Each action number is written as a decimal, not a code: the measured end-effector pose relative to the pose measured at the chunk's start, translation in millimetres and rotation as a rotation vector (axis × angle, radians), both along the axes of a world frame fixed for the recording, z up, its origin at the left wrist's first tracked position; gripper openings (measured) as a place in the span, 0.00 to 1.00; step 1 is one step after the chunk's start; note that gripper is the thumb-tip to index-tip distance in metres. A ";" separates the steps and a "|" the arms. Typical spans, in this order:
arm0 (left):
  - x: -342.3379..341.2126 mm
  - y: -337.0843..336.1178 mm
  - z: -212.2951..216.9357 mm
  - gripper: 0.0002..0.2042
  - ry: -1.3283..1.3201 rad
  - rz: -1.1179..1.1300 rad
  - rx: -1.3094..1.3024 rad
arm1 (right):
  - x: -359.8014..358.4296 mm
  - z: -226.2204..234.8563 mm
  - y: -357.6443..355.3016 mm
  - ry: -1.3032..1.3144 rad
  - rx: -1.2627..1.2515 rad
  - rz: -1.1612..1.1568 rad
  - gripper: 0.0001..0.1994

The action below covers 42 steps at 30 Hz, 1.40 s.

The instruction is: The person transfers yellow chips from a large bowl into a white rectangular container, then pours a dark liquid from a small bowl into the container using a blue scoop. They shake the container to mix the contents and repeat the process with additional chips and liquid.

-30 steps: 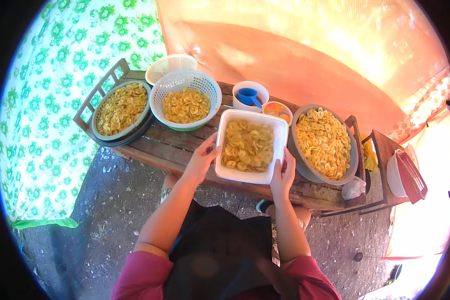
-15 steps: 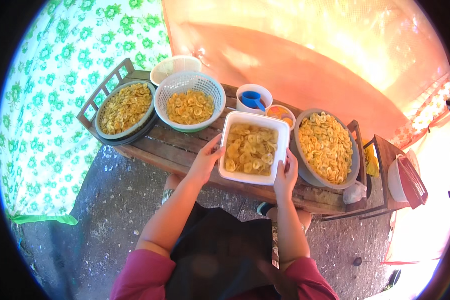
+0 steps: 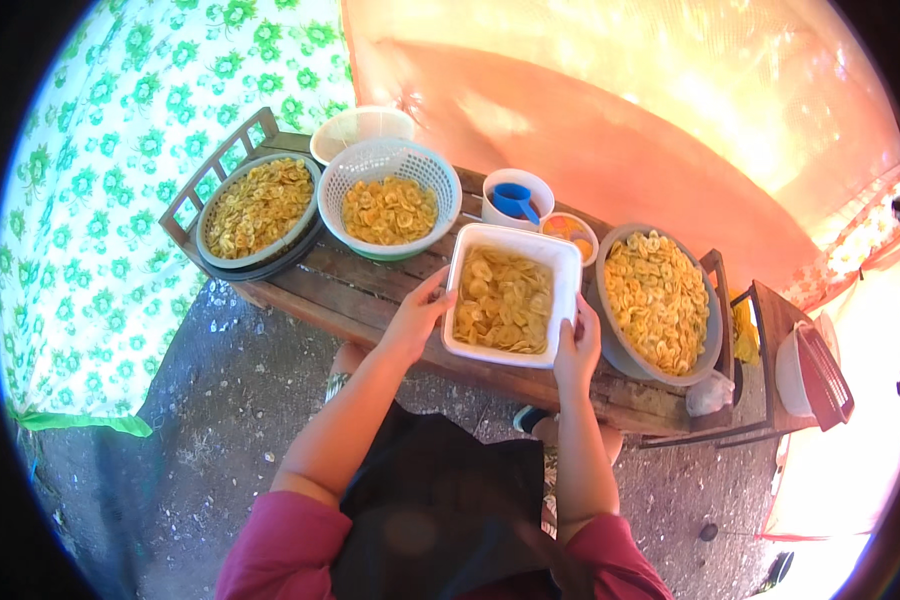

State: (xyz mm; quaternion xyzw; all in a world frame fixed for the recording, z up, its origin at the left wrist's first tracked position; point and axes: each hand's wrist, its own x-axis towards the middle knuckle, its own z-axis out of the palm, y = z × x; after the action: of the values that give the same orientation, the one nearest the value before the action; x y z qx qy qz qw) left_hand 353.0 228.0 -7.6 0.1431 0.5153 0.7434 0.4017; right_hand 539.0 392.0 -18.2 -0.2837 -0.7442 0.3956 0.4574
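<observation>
A white square tub [image 3: 568,282] of sliced banana chips [image 3: 503,305] is held over the front of a slatted wooden bench [image 3: 355,300]; whether its base is touching the wood cannot be told. Its left side is gripped by the left hand [image 3: 417,318], fingers curled against the wall, and its lower right side is clasped by the right hand [image 3: 578,350], the thumb laid along the rim. To the left, more chips are held in a pale perforated colander [image 3: 390,160]; to the right, a heaped grey basin [image 3: 712,335] is set near the right hand. Behind the tub, a blue scoop [image 3: 511,199] is contained in a white bucket [image 3: 500,216].
</observation>
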 end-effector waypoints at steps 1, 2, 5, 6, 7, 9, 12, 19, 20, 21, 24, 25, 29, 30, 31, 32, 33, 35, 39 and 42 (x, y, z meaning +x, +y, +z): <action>0.4 -0.8 1.1 0.24 -0.027 0.004 -0.020 | 0.0 1.3 -0.2 0.082 -0.007 -0.025 0.20; 1.5 -1.3 2.3 0.25 0.007 0.023 0.001 | 0.5 2.1 -1.5 0.161 0.122 -0.002 0.20; 1.5 -0.4 4.9 0.26 0.052 -0.032 -0.013 | 0.8 5.5 -0.3 -0.094 -0.110 0.087 0.19; 2.8 -0.1 4.4 0.26 0.003 -0.049 0.016 | 1.5 5.3 -0.9 -0.111 -0.083 0.040 0.18; 2.1 -1.0 4.0 0.25 -0.011 -0.029 -0.007 | 1.7 5.2 -1.3 -0.101 -0.053 -0.002 0.19; 3.3 -2.8 1.4 0.24 -0.028 -0.014 -0.004 | 3.1 3.8 -3.4 0.033 0.103 -0.055 0.19; 2.8 -3.6 -1.9 0.25 0.045 -0.051 0.000 | 3.4 2.9 -6.3 -0.069 -0.053 0.020 0.19; 0.2 -2.6 0.9 0.26 0.105 -0.055 0.047 | 2.0 8.1 -6.4 0.024 0.026 -0.007 0.19; 0.8 -3.4 1.0 0.26 0.046 -0.084 0.018 | 2.1 8.1 -6.2 -0.094 -0.103 0.001 0.18; -0.1 -2.4 1.4 0.26 0.021 -0.092 0.028 | 2.2 8.4 -4.4 -0.146 -0.153 0.057 0.18; 1.1 -3.9 -1.0 0.26 -0.045 -0.050 -0.023 | 3.4 5.4 -3.6 0.001 0.036 -0.012 0.19; 0.4 -3.4 -2.1 0.26 0.027 -0.039 0.083 | 4.0 4.3 -3.5 0.098 0.079 -0.007 0.19; -2.5 0.5 -6.4 0.26 0.026 -0.082 0.001 | 3.1 0.6 0.0 -0.106 -0.162 0.091 0.18; -3.1 2.0 -7.2 0.26 0.019 -0.065 -0.002 | 3.0 -0.4 0.8 -0.060 -0.095 0.059 0.18; -4.6 3.5 -7.4 0.26 -0.013 -0.079 -0.043 | 2.6 -1.2 1.8 -0.046 -0.055 0.022 0.18; -6.3 4.8 -7.4 0.26 0.035 -0.049 0.024 | 4.3 -1.9 2.2 0.018 0.029 0.000 0.19; -6.2 4.7 -7.7 0.26 0.054 -0.054 0.047 | 2.6 -3.2 2.7 0.108 0.114 0.007 0.19; -4.4 3.5 -8.4 0.26 0.035 -0.067 -0.001 | 2.6 -3.9 4.7 -0.075 0.100 0.009 0.20; -0.4 2.3 -9.9 0.25 0.004 -0.062 -0.025 | 4.4 -4.4 3.6 -0.107 -0.057 0.017 0.18; 0.2 1.0 -9.4 0.25 0.058 -0.050 0.040 | 3.9 -2.9 -1.3 0.060 0.280 -0.026 0.19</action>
State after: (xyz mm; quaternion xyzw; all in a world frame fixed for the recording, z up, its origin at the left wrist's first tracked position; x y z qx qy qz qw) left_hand 353.2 229.0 -17.1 0.1855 0.5081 0.7388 0.4020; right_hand 542.9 390.7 -21.1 -0.2146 -0.7744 0.2901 0.5197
